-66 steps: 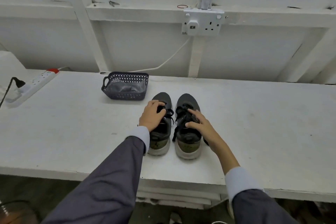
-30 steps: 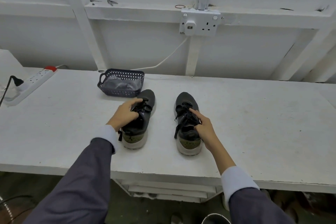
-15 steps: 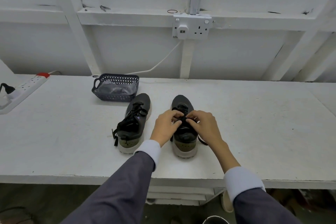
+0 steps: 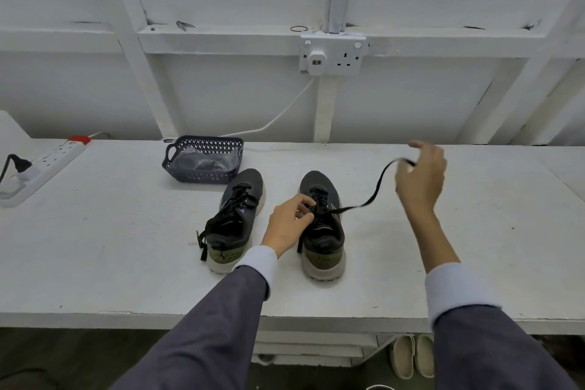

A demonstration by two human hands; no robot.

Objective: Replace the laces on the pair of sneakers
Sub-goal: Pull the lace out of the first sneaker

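Lace (image 4: 373, 196): soft, light, limp; I grip near its tip.
Right hand (image 4: 419, 179): pinches lace end, right of centre.
Left hand (image 4: 289, 222): pinches lace at sneaker (image 4: 326, 231) eyelets.

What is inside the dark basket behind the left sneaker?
The basket holds a crumpled clear plastic bag with something dark coiled inside, possibly laces. The bag's glare and the basket's near wall cover the rest, so what it is cannot be confirmed.

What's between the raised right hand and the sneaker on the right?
Head view: only the black lace spans it, pinched by the right hand and running down to the right sneaker, where the left hand holds it. Bare table beneath.
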